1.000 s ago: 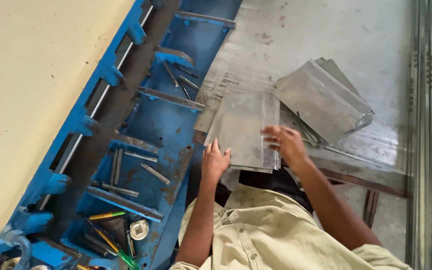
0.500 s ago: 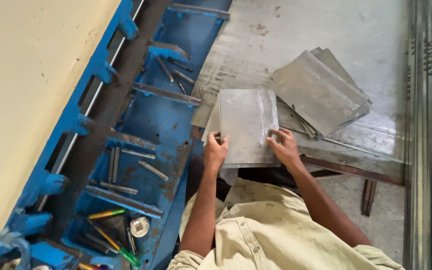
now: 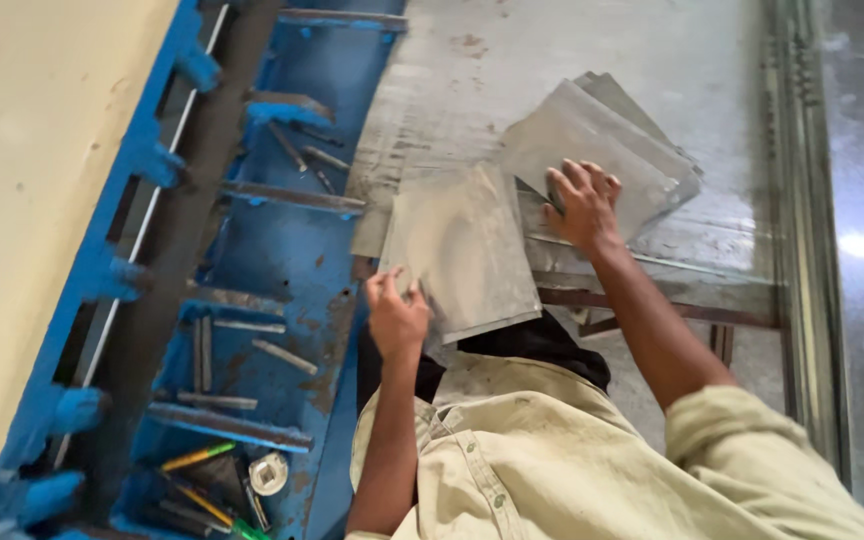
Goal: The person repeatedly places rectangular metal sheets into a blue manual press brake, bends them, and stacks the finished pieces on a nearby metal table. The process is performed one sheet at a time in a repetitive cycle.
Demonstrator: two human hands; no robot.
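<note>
A stack of grey metal sheets (image 3: 462, 250) lies on the steel worktop (image 3: 552, 60) just in front of me. My left hand (image 3: 397, 318) grips this stack at its near left corner. A second, fanned pile of grey sheets (image 3: 602, 125) lies further right. My right hand (image 3: 582, 205) rests flat on that pile's near edge with its fingers spread, and I cannot tell whether they hook a sheet. Both forearms reach out from my beige shirt (image 3: 552, 460).
A blue machine frame (image 3: 282, 260) with steel crossbars and loose metal rods runs along the left. Pencils and a tape roll (image 3: 268, 472) lie in its lower tray. A cream panel (image 3: 32, 150) borders it. A metal rail (image 3: 802, 200) lines the worktop's right side.
My right hand has left the near stack's right edge and moved right onto the fanned pile. My left hand stays at the near stack's corner.
</note>
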